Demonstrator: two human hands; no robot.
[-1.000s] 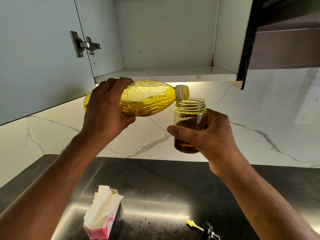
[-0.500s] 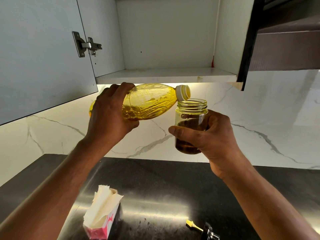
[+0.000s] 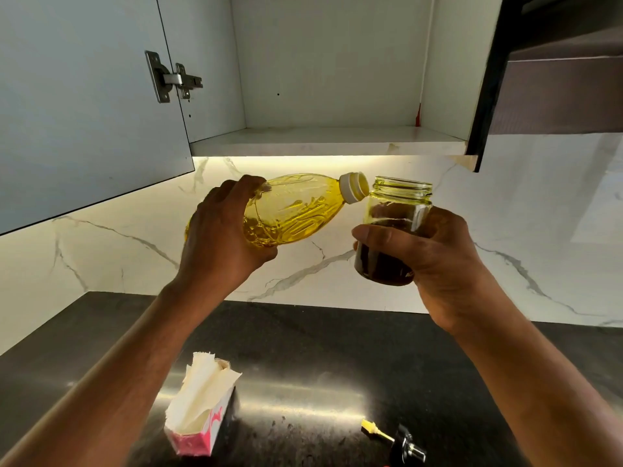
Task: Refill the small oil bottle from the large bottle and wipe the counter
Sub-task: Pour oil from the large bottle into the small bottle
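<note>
The large bottle (image 3: 296,210) had just tipped back from near-level, its white neck (image 3: 354,187) now angled up beside the rim of the small oil bottle (image 3: 394,230), so the pour looked paused or done, though I couldn't make out any stream at the mouth. The left hand (image 3: 222,244) was wrapped round the big bottle's base and the right hand (image 3: 435,257) clasped the small one, both held up in front of the marble wall. Below on the dark bench (image 3: 320,348) waited the tissue box (image 3: 202,409) and the loose pourer spout (image 3: 394,439), wiping not yet begun.
</note>
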